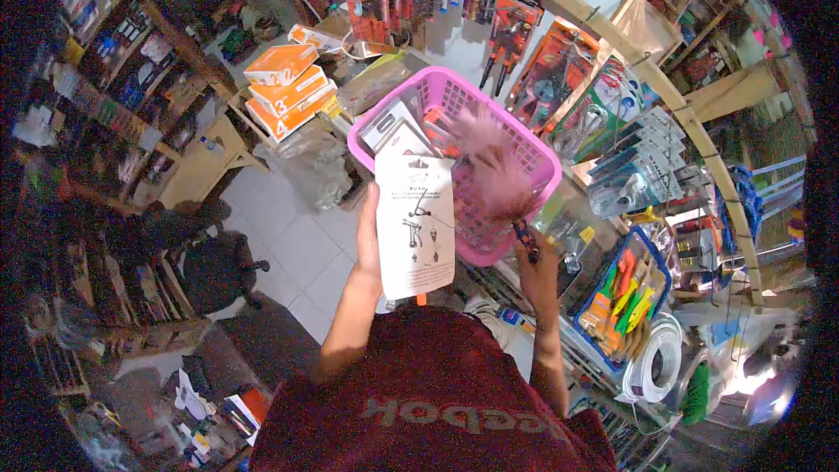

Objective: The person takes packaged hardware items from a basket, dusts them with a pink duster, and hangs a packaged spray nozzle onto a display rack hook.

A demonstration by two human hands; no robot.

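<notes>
My left hand (369, 232) is closed on the left edge of a white hang-hole packaging card (418, 253), its printed back with small line drawings turned up to me. In my right hand (540, 273) is the dark handle of a feather duster (500, 177), fingers wrapped round it. The duster's pinkish feathers are smeared by motion above a pink plastic basket (479, 252). Inside the basket, other packaged goods (393, 127) lean at the far left, beyond the card. The card and the duster hide part of the basket's inside.
Orange boxes (288, 92) are stacked left of the basket. Carded tools (511, 31) hang from a rail at the back. To the right stand a blue-rimmed basket of coloured-handled items (625, 297) and a white cable coil (654, 358). A dark chair (218, 271) is at left.
</notes>
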